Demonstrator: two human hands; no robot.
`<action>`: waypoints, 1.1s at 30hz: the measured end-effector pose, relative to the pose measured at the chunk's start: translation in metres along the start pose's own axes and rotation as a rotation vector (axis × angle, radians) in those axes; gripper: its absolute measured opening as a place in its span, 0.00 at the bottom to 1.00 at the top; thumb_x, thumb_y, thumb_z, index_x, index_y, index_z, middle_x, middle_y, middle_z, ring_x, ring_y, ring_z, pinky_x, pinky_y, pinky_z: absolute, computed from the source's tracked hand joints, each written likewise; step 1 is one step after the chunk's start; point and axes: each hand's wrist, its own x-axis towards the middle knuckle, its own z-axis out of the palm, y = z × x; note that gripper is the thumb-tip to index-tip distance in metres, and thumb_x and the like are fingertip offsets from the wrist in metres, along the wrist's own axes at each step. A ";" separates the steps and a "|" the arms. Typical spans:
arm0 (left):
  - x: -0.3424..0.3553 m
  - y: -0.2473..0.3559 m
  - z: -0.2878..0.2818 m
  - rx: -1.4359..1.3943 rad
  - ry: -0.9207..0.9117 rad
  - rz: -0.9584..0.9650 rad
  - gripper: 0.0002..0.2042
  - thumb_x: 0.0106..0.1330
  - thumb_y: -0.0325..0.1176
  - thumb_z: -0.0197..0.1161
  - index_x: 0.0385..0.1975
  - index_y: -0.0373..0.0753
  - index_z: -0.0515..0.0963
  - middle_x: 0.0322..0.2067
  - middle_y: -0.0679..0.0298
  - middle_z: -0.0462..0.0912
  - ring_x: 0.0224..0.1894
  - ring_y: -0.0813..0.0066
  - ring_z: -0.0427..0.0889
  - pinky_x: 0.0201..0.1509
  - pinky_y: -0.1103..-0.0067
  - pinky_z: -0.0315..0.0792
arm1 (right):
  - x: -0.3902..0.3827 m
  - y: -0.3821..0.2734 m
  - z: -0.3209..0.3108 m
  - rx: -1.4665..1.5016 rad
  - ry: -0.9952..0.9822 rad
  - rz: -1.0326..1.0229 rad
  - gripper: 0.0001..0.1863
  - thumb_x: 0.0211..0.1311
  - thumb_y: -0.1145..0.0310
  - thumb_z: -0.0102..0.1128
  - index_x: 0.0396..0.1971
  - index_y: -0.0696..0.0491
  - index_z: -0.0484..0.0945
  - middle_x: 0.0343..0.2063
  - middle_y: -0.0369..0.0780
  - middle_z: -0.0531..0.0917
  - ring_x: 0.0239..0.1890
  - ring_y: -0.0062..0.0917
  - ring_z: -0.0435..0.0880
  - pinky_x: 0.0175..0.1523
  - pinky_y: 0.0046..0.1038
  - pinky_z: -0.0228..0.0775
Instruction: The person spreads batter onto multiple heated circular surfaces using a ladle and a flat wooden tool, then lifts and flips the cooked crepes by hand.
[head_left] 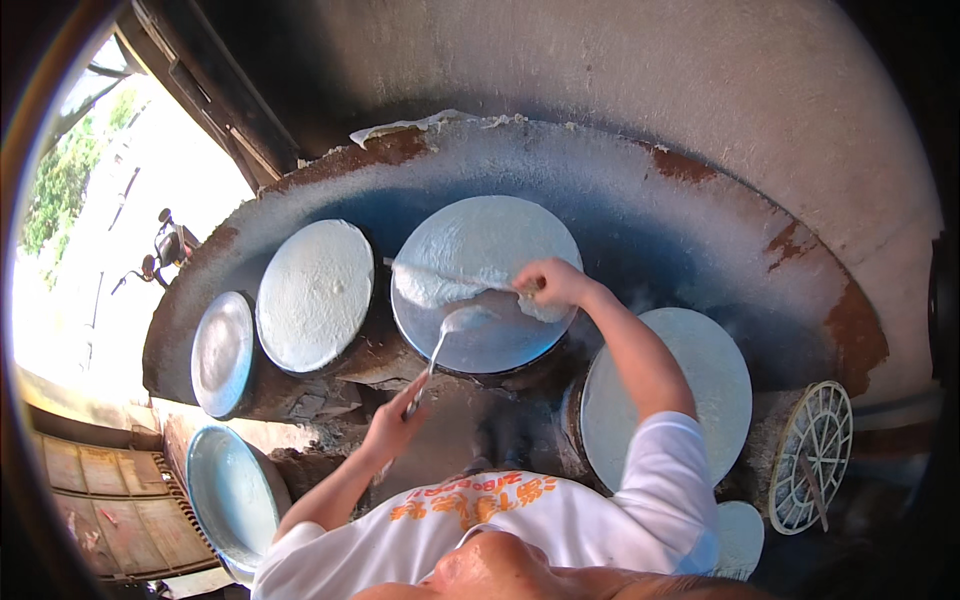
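A large round griddle (470,352) sits in front of me, its far part coated with white batter (490,225) and its near part bare grey. Closed around the dark handle of a long spoon (440,345) is my left hand (394,430). The spoon's whitish head is over the near part of the griddle. My right hand (556,284) pinches one end of a thin, flat stick-like scraper (445,273), which lies across the griddle toward the left. A lump of pale batter (545,306) hangs below my right fingers, at the griddle's right edge.
To the left stand two more white-topped rounds (315,295) (222,350) and a blue-white basin (232,490). On the right are another pale round griddle (690,390) and an upright spoked disc (812,458). A curved, rust-patched hood wall (680,215) rises behind.
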 end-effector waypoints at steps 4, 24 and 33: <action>-0.035 -0.007 -0.009 -0.160 -0.059 -0.244 0.29 0.63 0.25 0.56 0.65 0.50 0.60 0.17 0.70 0.71 0.15 0.88 0.68 0.18 0.86 0.63 | -0.066 -0.010 -0.011 0.060 -0.192 0.112 0.24 0.37 0.78 0.60 0.42 0.51 0.82 0.32 0.36 0.84 0.30 0.19 0.79 0.38 0.23 0.71; -0.022 -0.009 0.002 -0.340 0.052 -0.125 0.27 0.67 0.26 0.50 0.67 0.45 0.55 0.13 0.73 0.66 0.09 0.87 0.62 0.11 0.86 0.57 | -0.168 -0.044 0.027 0.085 0.280 0.208 0.20 0.39 0.83 0.55 0.39 0.58 0.80 0.35 0.38 0.83 0.40 0.25 0.81 0.43 0.26 0.71; -0.057 -0.010 -0.065 -0.339 -0.017 0.196 0.28 0.66 0.24 0.51 0.67 0.48 0.56 0.14 0.76 0.66 0.11 0.89 0.62 0.14 0.87 0.57 | -0.230 -0.125 0.170 -0.177 0.600 0.200 0.15 0.46 0.80 0.61 0.38 0.54 0.80 0.37 0.37 0.83 0.34 0.24 0.81 0.38 0.23 0.73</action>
